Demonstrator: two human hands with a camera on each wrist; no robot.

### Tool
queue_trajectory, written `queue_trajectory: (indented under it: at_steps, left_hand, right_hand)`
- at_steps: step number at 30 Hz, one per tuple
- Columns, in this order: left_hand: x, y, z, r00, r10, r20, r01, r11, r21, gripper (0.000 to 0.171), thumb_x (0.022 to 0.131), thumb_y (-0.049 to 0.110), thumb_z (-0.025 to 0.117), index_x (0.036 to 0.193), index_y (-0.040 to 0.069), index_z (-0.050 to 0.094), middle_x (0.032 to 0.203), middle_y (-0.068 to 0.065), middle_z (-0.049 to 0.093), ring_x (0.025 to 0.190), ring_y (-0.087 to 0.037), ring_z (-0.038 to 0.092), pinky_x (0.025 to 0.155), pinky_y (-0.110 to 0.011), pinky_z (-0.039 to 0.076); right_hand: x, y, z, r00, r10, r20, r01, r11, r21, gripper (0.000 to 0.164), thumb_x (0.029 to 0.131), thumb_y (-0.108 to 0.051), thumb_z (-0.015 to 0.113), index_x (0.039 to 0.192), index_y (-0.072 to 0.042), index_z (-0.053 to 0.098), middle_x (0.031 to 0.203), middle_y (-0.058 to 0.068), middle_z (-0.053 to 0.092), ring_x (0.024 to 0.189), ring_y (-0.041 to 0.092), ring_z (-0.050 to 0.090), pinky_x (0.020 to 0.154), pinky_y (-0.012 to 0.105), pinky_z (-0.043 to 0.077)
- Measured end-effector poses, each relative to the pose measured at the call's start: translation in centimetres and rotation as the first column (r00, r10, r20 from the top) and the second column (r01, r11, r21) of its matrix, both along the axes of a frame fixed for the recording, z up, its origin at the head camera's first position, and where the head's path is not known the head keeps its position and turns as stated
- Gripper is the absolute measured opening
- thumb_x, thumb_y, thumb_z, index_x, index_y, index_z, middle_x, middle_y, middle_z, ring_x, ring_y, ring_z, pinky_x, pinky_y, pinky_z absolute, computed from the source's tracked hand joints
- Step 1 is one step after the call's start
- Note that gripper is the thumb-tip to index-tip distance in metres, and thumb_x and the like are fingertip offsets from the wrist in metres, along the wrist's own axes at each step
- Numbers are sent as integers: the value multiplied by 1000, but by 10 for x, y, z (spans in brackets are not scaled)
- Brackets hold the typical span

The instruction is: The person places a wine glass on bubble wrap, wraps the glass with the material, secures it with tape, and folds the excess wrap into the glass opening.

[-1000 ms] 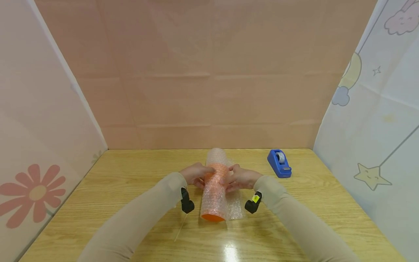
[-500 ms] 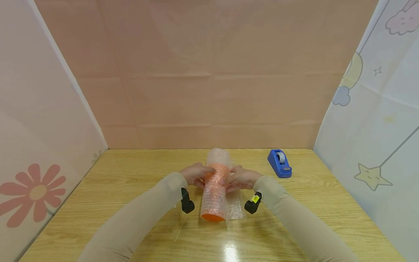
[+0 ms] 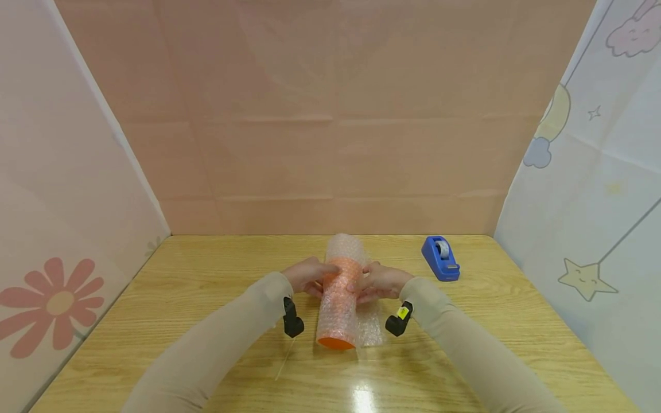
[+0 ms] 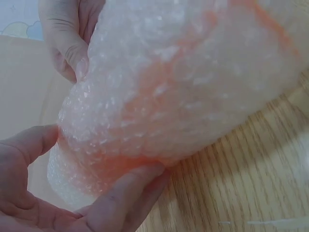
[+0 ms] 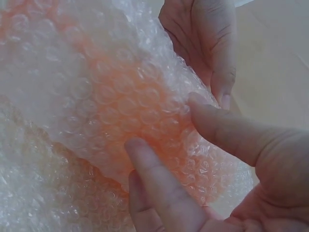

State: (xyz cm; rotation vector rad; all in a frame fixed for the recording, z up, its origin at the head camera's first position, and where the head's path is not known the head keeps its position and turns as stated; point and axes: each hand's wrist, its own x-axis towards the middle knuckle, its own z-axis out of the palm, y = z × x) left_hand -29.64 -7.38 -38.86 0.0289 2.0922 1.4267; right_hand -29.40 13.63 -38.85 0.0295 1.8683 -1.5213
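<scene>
Bubble-wrapped roll (image 3: pixel 338 314) points lengthwise away, left fingers (image 4: pixel 120 195) and right fingers (image 5: pixel 164 191) gripping it from opposite sides (neither looks nearer).

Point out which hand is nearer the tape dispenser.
The right hand, on the same side of the bubble-wrapped orange cylinder as the blue tape dispenser; the left hand holds the opposite side.

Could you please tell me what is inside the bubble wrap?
Inside the bubble wrap, an orange object shows at the near end; its full shape is covered and unclear.
</scene>
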Motion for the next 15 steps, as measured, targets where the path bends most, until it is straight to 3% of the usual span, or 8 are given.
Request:
queue_trajectory:
  at_steps: [9, 15]
  left_hand:
    - [-1, -4, -1, 998, -59, -23, 59, 998, -1, 35, 92, 35, 64, 92, 0, 67, 84, -5, 62, 72, -17, 59, 68, -29, 58]
    - [1, -5, -1, 997, -64, -32, 64, 998, 0, 31, 91, 32, 64, 88, 1, 67, 81, -4, 61, 69, -16, 58, 64, -26, 57]
  right_hand:
    - [-2, 2, -3, 1000, 6, 2, -6, 1000, -6, 69, 86, 2, 69, 135, 5, 21, 130, 24, 33, 93, 29, 64, 85, 40, 56]
    - [-1, 1, -2, 1000, 0, 8, 0, 1000, -9, 68, 87, 2, 68, 136, 5, 22, 131, 23, 33, 94, 29, 64, 86, 40, 55]
